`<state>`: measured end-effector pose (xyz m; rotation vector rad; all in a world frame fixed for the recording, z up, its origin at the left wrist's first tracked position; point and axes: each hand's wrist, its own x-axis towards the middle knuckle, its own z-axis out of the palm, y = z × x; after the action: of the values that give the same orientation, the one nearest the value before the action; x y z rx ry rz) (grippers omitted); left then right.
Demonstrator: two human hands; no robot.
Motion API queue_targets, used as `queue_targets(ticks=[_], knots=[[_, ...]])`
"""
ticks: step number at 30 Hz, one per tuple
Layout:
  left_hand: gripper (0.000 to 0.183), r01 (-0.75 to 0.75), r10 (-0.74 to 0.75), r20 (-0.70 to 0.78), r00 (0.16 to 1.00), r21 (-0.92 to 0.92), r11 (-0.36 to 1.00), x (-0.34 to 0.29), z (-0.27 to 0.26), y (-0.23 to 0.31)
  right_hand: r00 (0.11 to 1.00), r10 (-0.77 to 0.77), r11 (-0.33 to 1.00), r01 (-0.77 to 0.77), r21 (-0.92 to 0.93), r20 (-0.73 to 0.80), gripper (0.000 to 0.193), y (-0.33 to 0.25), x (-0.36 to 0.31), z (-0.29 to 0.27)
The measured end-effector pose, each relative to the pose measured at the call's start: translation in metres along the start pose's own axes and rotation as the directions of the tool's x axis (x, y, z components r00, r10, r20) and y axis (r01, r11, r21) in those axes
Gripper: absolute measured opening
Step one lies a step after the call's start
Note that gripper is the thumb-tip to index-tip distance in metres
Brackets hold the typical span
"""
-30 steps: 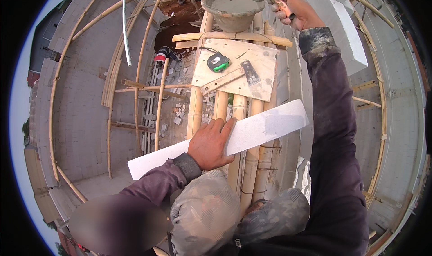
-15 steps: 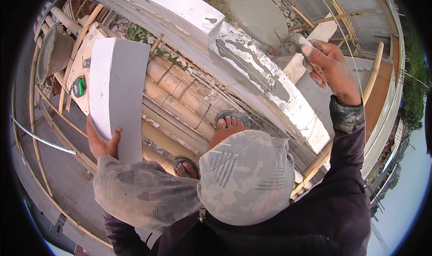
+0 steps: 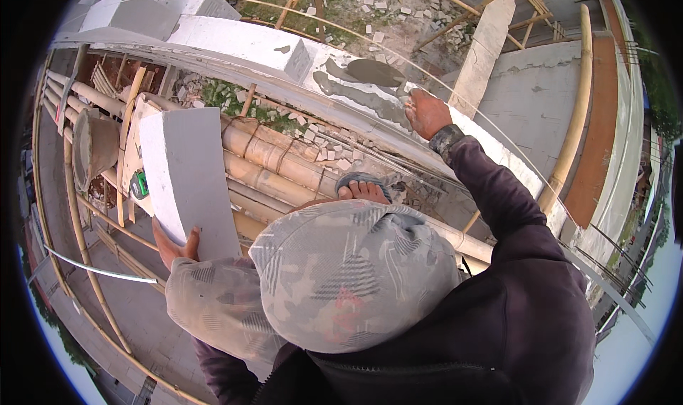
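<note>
My left hand [image 3: 174, 250] grips the lower end of a white lightweight block [image 3: 193, 181], which stands tilted by my left knee, thumb on one face and fingers around the edge. My right hand [image 3: 429, 113] is closed on a trowel [image 3: 376, 72]; its handle is mostly hidden in my fist. The grey, mortar-coated blade lies low over the top of the white block wall [image 3: 491, 149]. Wet grey mortar [image 3: 334, 85] is spread in patches beside the blade. Left of it, a laid block [image 3: 242, 46] rises higher than this stretch.
Bamboo poles [image 3: 277, 163] form the scaffold under my sandalled foot [image 3: 363, 189]. A green tape measure [image 3: 139, 184] lies on a board beside the held block. Farther left hangs a mortar-stained bucket [image 3: 96, 149]. A thin string [image 3: 491, 131] runs along the wall.
My right hand has brought the trowel down and left, from above the wall's far side onto the mortar. The block stays in my left hand. The view has shifted.
</note>
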<state>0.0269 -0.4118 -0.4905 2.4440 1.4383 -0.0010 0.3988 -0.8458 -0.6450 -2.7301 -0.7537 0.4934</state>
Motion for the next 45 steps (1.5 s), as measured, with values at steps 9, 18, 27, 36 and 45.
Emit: queue_targets(ticks=[9, 18, 27, 36, 45], knots=[[0.097, 0.047, -0.047, -0.004, 0.999, -0.038, 0.998, 0.008, 0.011, -0.025, 0.935, 0.296, 0.954, -0.279, -0.111, 0.194, 0.031, 0.148, -0.141, 0.009], [0.094, 0.038, -0.035, 0.032, 0.999, -0.100, 0.994, 0.011, 0.008, -0.029, 0.870, 0.477, 0.879, -0.472, -0.065, 0.123, 0.042, 0.189, -0.204, 0.038], [0.096, 0.114, -0.107, 0.076, 0.991, -0.098, 0.989, 0.025, 0.005, -0.050, 0.830, 0.487, 0.871, -0.486, -0.077, 0.273, 0.038, 0.177, -0.214, 0.055], [0.096, 0.040, -0.038, 0.031, 0.999, -0.083, 0.996, 0.020, 0.008, -0.045, 0.893, 0.400, 0.914, -0.404, -0.024, 0.206, 0.042, 0.172, -0.209, 0.059], [0.097, -0.037, 0.038, 0.019, 0.999, -0.056, 0.998, 0.013, 0.009, -0.029, 0.891, 0.420, 0.906, -0.402, -0.133, 0.169, 0.052, 0.190, -0.208, 0.060]])
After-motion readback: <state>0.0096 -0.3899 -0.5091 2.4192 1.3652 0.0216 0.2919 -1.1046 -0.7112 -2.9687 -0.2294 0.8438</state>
